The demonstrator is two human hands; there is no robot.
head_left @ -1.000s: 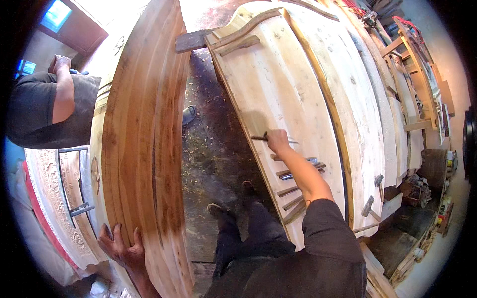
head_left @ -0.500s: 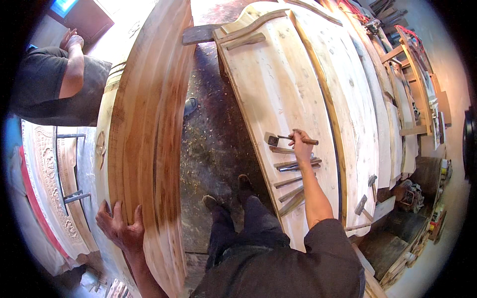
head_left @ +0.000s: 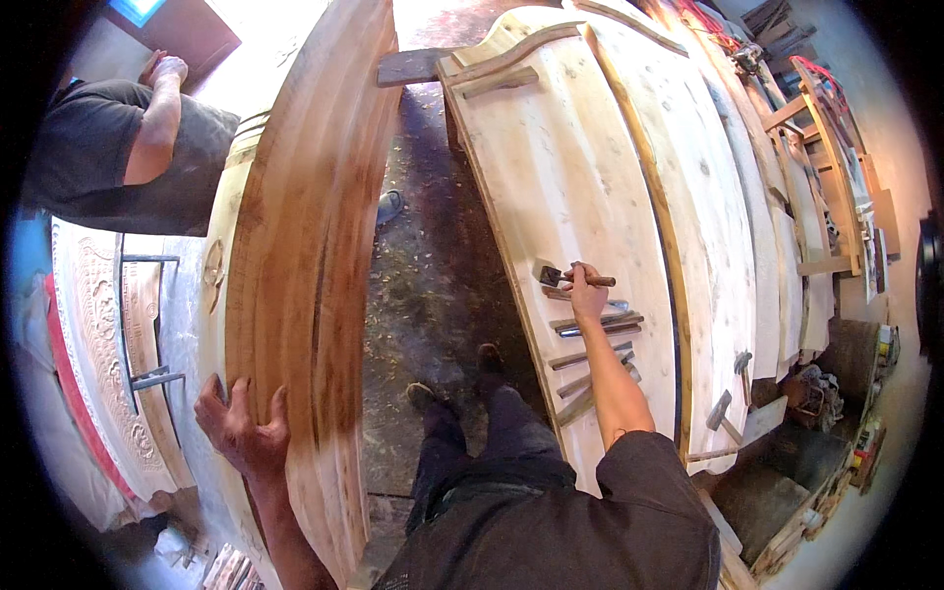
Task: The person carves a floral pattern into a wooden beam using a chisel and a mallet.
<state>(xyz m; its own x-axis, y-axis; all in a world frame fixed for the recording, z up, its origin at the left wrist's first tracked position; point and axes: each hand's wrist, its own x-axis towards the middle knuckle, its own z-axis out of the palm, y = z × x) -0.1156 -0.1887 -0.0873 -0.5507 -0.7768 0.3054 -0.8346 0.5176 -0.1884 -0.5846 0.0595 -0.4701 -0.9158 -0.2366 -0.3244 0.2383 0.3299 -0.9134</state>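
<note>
My left hand [head_left: 246, 428] lies on the near end of a long brown-stained wooden panel [head_left: 295, 236], fingers spread over its left edge. Across the gap, my right hand [head_left: 588, 297] is closed around a small hammer [head_left: 552, 277] with a dark, blocky head and a wooden handle. The hammer is held low over a pale wooden panel [head_left: 560, 177], close to its left edge. Beneath and beside my right forearm, several chisels [head_left: 595, 325] lie in a loose row on this pale panel; the forearm hides some of their ends.
Another person [head_left: 128, 147] sits at the far left. Two more hammers [head_left: 723, 411] rest at the pale panel's near right. A dark block [head_left: 413, 67] juts from its far end. Wood shavings litter the floor [head_left: 423, 265]. Carved panels [head_left: 108, 344] stand left, a wooden frame [head_left: 831, 167] right.
My right hand has shifted slightly, drawing the hammer's head nearer to the fingers. The whole view has moved a little. My left hand stays on the brown panel.
</note>
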